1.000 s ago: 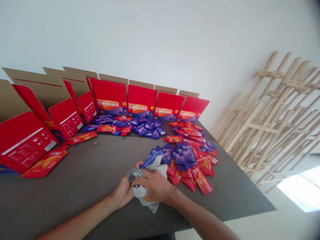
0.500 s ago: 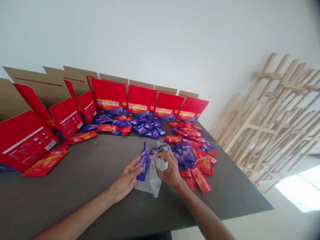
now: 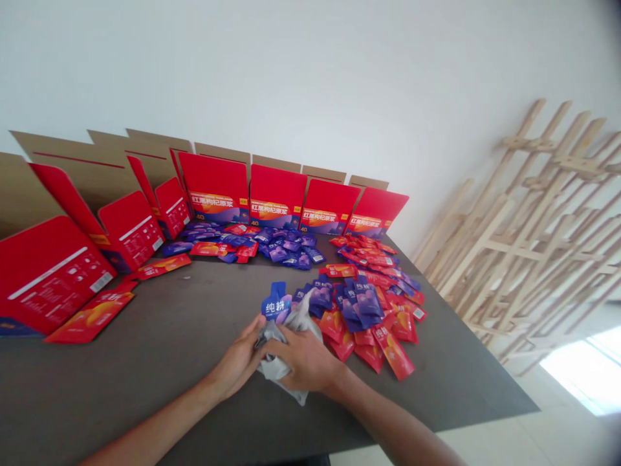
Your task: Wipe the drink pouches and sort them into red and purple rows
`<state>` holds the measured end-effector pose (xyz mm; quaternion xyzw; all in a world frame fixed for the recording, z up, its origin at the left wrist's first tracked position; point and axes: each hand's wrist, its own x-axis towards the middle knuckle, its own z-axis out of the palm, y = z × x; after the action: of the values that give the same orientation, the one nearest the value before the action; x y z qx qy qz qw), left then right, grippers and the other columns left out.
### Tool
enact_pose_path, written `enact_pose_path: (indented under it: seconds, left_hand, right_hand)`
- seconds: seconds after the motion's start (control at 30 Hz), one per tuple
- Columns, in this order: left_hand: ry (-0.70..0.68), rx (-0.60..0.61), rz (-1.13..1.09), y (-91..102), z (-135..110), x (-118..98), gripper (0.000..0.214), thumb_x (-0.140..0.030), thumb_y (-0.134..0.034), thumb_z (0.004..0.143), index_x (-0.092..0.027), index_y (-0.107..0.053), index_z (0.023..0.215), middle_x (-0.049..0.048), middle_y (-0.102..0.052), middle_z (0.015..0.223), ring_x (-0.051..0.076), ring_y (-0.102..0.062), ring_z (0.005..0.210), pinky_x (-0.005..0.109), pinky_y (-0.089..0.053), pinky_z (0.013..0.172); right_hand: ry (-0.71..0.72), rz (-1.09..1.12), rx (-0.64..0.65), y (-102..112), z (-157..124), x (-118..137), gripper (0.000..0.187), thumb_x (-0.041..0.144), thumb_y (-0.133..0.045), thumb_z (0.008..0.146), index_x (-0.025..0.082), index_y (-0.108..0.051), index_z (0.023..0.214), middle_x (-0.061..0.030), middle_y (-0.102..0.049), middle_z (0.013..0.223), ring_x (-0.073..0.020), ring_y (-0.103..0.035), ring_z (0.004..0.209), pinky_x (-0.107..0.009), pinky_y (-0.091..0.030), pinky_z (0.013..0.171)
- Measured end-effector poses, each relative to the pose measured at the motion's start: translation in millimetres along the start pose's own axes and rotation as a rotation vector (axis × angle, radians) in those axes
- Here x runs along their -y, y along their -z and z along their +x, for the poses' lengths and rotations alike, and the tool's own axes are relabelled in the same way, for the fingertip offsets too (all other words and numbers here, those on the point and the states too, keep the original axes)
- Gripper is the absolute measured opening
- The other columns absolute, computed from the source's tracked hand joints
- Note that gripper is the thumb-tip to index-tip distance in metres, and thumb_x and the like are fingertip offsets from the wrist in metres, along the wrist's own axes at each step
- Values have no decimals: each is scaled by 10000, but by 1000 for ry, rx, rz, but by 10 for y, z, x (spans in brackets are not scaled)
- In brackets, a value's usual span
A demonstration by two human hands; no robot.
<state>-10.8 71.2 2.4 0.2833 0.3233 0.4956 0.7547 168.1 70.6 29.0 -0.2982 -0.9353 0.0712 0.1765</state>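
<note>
My left hand (image 3: 242,355) is closed on a purple pouch (image 3: 276,305), whose printed face and narrow top stick up above the fingers. A crumpled grey-white cloth (image 3: 301,317) is bunched in my right hand (image 3: 305,359), which presses it against the pouch's lower part. Both hands meet there, so the pouch's bottom is hidden. Just beyond and to the right lie more purple pouches (image 3: 359,301) on a spread of red pouches (image 3: 392,349).
Open red cartons (image 3: 213,178) line the table's back and left side. A heap of purple pouches (image 3: 286,246) lies before them, and large red pouches (image 3: 92,317) rest at the left. Wooden easels (image 3: 524,239) lean beyond the dark table's (image 3: 194,414) right edge.
The pouch has turned from edge-on to showing its printed face. My right hand has moved left and down with the cloth, from beside the pouch onto it, uncovering pouches behind.
</note>
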Motion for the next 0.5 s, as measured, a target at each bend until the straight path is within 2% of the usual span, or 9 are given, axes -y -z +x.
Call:
enact_pose_path:
  seconds: [0.07,0.1,0.2,0.27,0.33,0.43,0.5]
  left_hand:
    - [16,-2,32,14,9,-19,453,-454,-914,761,-224,-780,1128,42,-805,962,239,-753,990,298,-585,861]
    - [20,12,50,9,9,-29,468,-465,-917,753,-217,-782,1126,49,-806,960,247,-753,996,299,-583,852]
    - [36,52,135,-23,-1,-73,528,-534,-896,760,-202,-780,1153,88,-814,1017,280,-753,1026,316,-579,826]
    - [25,28,208,-18,9,-128,567,-589,-867,769,-200,-769,1169,96,-815,1029,287,-758,996,325,-583,792]
    - [-17,-37,294,42,63,-209,599,-626,-831,783,-192,-750,1188,98,-815,1036,292,-761,977,339,-591,781]
    - [-102,-149,554,216,247,-352,617,-631,-734,830,-174,-703,1243,117,-811,1083,306,-767,975,389,-609,806]
    - [-161,-202,740,337,418,-439,625,-568,-722,816,-171,-663,1294,144,-793,1181,322,-758,1056,427,-602,894]
  right_hand:
    - [7,-5,29,6,-6,16,324,260,-735,878,261,-628,1184,-59,-659,1109,-210,-651,972,-259,-481,720]
    - [-36,2,-4,19,-14,18,337,224,-724,871,267,-627,1191,-58,-659,1124,-207,-653,975,-253,-481,716]
    - [-256,32,-242,85,-53,-20,405,104,-664,829,281,-631,1192,-60,-650,1179,-199,-655,985,-252,-494,743]
    - [-316,40,-361,131,-85,-64,391,101,-657,818,273,-643,1169,-65,-649,1166,-204,-653,983,-264,-499,763]
    - [-206,28,-325,151,-111,-88,351,181,-709,819,263,-657,1156,-66,-657,1124,-211,-650,963,-272,-492,748]
    - [149,-33,-53,94,-123,-26,373,370,-763,850,282,-668,1200,-45,-671,1076,-192,-636,882,-262,-449,672]
    - [359,-90,114,2,-117,81,386,455,-728,903,308,-661,1253,-26,-671,1060,-168,-621,823,-261,-411,617]
